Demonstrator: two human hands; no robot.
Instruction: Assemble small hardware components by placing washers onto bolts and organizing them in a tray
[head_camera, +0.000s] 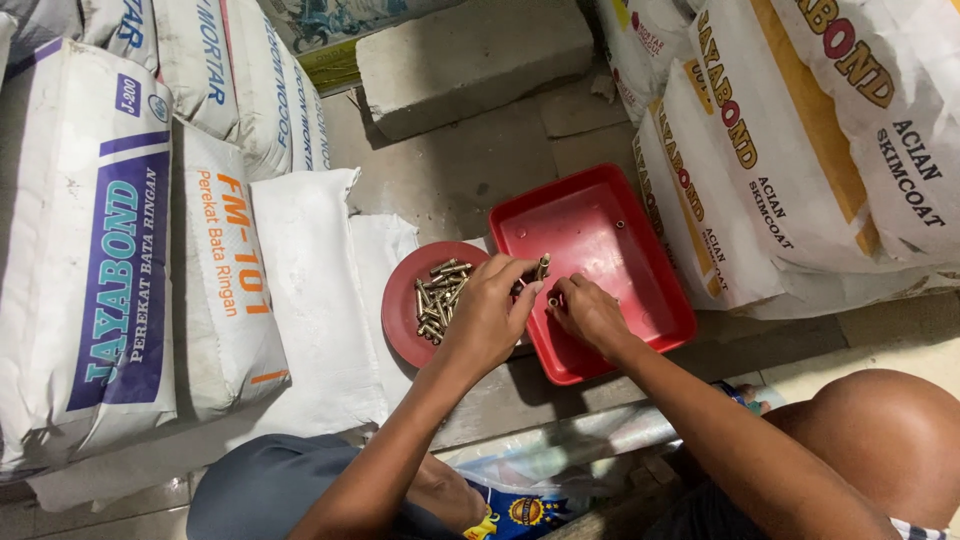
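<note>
brass piece: a short brass-coloured metal sleeve (543, 266) stands nearly upright, long axis pointing away from the person, over the near-left corner of the red rectangular plastic tray (640, 290).
left hand (487, 315): fingertips pinch that sleeve.
right hand (590, 312): fingers pressed on a smaller brass bit, just right of the sleeve.
stock: round red plastic plate (400, 310) of brass sleeves (440, 297) lies left, nearer the left hand.

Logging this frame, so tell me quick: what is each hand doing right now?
Left hand: closed, pinching a brass bolt.
Right hand: closed on a small brass piece above the red tray.
</note>
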